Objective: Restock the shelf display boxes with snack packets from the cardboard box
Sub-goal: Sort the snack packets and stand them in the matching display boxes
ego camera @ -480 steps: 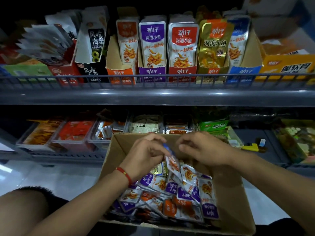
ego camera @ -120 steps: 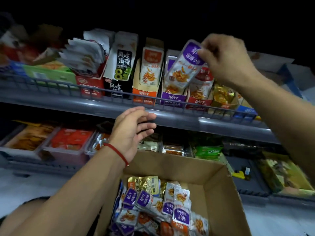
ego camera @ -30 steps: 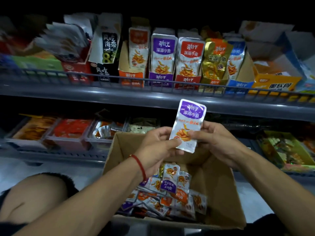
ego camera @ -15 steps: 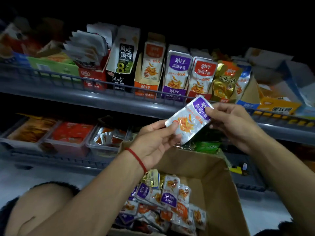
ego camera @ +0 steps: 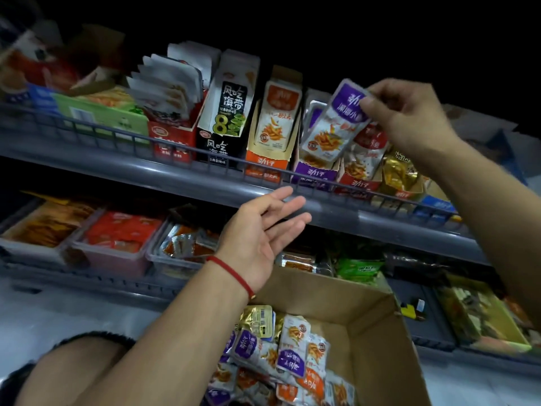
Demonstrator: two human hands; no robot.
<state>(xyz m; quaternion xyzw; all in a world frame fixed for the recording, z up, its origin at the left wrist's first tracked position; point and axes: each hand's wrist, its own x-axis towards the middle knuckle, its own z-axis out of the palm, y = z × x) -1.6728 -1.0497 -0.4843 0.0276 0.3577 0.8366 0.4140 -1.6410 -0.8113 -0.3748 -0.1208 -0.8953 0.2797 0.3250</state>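
My right hand point(ego camera: 409, 112) pinches the purple packet point(ego camera: 335, 121) by its top corner, thumb and fingertips on the sealed edge. The packet hangs tilted just above the purple display box point(ego camera: 314, 171), which sits directly below that hand on the upper shelf. My left hand point(ego camera: 260, 238) is lower and well apart from the right, palm up, fingers spread, holding nothing, in front of the shelf rail point(ego camera: 175, 150).

Handling, as I judge it: light, thin, soft foil pouch. It bends under its own hang, so one corner gives poor steering. Glossy film looks slippery. Better to hold across the stiff top seal, then slide it in bottom edge first behind the packets already standing there. Not fragile, though the contents may crush if squeezed mid-body.

The cardboard box point(ego camera: 377, 332) lies below my left wrist, with loose packets point(ego camera: 289, 356) heaped inside.

Hard to make out: how much room is left in the purple box, since the held packet covers its opening. My right fingertips blur. The shelf's far right is dim, and the cardboard box is cut off at the bottom edge.
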